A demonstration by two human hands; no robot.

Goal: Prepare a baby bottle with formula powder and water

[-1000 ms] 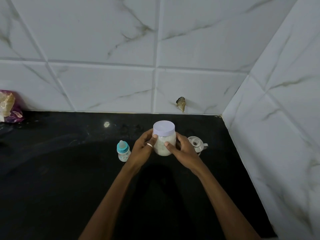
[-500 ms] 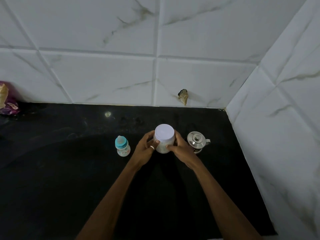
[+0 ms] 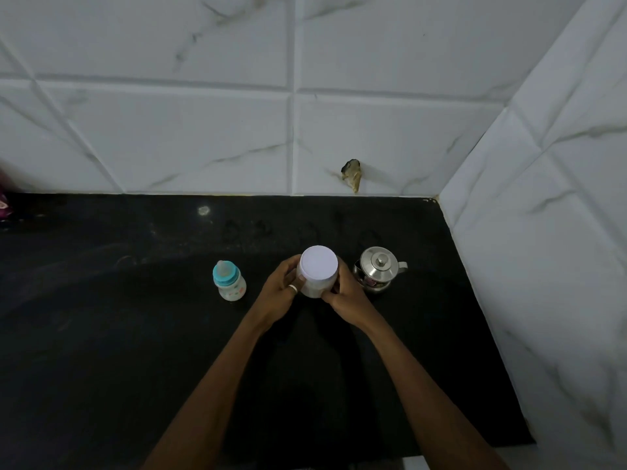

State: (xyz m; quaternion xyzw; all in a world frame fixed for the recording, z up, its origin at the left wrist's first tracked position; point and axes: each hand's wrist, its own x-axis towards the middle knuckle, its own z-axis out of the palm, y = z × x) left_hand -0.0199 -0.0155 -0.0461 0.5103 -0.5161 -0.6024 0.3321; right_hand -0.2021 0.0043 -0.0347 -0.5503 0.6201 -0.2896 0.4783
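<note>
While both hands close round it, a small cylindrical jar (image 3: 311,289) sits at the middle of the tabletop (image 3: 118,351). Its wall is translucent, pale powder shows through it, and a flat, round, matte lilac lid (image 3: 319,265) caps it. Whether its base rests on the surface cannot be told.

The left hand (image 3: 278,291) curls round the jar's left side, and its thumb, which wears a pale metal ring (image 3: 293,289), lies on the near wall. The right hand (image 3: 347,295) wraps the right side, thumb tip meeting the near wall low down. Both forearms are bare.

To the left, near but apart, a short baby bottle (image 3: 230,283) stands upright: a clear plastic body with faint print, a teal screw collar and a soft translucent teat. To the right, just beside the right hand's knuckles, stands a squat steel kettle (image 3: 376,270) — polished and rounded, with a knobbed lid and a handle pointing right.

The tabletop is glossy black stone with faint smears. Behind and to the right rise white, marble-veined wall tiles (image 3: 203,137) with bevelled joints; one bears a brown chipped patch (image 3: 352,174) near its lower edge. A purple packet (image 3: 2,206) shows at the far left edge, mostly cut off.
</note>
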